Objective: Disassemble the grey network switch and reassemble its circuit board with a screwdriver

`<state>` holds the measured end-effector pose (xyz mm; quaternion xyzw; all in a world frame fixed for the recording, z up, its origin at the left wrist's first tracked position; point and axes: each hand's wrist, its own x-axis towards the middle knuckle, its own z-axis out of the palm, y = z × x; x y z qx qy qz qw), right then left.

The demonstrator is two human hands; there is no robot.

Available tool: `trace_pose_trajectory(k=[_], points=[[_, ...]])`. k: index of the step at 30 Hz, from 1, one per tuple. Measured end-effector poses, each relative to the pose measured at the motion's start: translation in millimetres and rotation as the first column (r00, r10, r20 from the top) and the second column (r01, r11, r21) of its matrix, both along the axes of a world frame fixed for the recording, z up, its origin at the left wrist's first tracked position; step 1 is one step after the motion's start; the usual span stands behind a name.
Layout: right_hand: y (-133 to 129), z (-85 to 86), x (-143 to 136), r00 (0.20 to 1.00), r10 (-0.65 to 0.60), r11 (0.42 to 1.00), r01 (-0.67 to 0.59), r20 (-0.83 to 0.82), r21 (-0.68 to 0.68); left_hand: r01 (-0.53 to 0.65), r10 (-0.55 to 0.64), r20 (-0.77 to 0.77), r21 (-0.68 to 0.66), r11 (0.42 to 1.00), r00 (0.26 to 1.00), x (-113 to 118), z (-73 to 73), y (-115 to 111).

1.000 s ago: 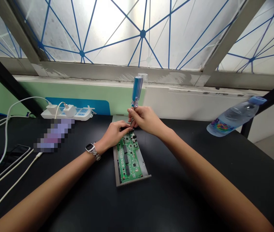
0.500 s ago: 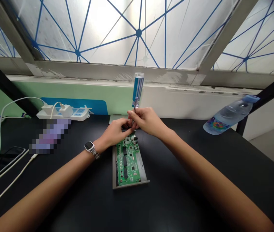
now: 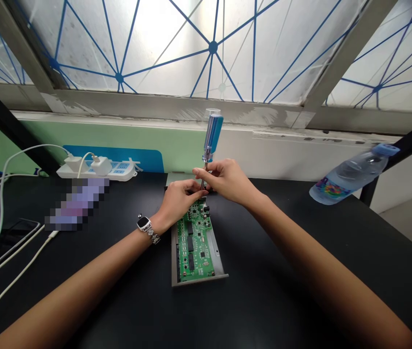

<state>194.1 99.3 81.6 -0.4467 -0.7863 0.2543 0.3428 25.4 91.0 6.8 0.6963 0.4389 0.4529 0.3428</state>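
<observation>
A screwdriver (image 3: 213, 133) with a clear blue handle stands nearly upright, its handle leaning slightly right. My right hand (image 3: 228, 179) is closed on its metal shaft, thumb and fingertips pinching below the handle. Close by, my left hand (image 3: 180, 201) has thumb and fingers drawn together around the lower end of the shaft; whatever they grip there is hidden. Beneath the hands lies a green circuit board (image 3: 198, 247) set in a grey metal tray (image 3: 220, 259). Its far end and the screwdriver's tip are covered by my fingers.
A white power strip (image 3: 118, 170) with plugged-in chargers stands at the back left. White cables (image 3: 13, 286) run across the left of the black table (image 3: 126, 310), near a blurred-out object (image 3: 77, 206). At the right, a water bottle (image 3: 351, 175) is tilted in view.
The screwdriver's handle has turned and now leans more to the right. Both hands stay at the board's far end; the whole view has shifted slightly.
</observation>
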Motion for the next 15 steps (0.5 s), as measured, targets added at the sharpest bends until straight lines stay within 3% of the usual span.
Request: trace_pose_trajectory(k=[4,9,15], points=[[-0.6,6.1,4.2,0.992,0.092,0.987,-0.101,-0.082,-0.123,0.031,-0.031,0.012,-0.025,0.999,0.999,-2.5,2.0,-1.1],[-2.4,16.1,10.7,0.961,0.214,0.932,-0.254,-0.173,-0.259,0.097,-0.097,-0.058,0.000,0.995,0.994,-8.0,3.6,-0.8],[-1.0,20.9,17.2,0.945,0.247,0.904,-0.305,-0.214,-0.301,0.171,-0.165,-0.177,0.015,0.985,0.970,-9.1,8.6,0.5]])
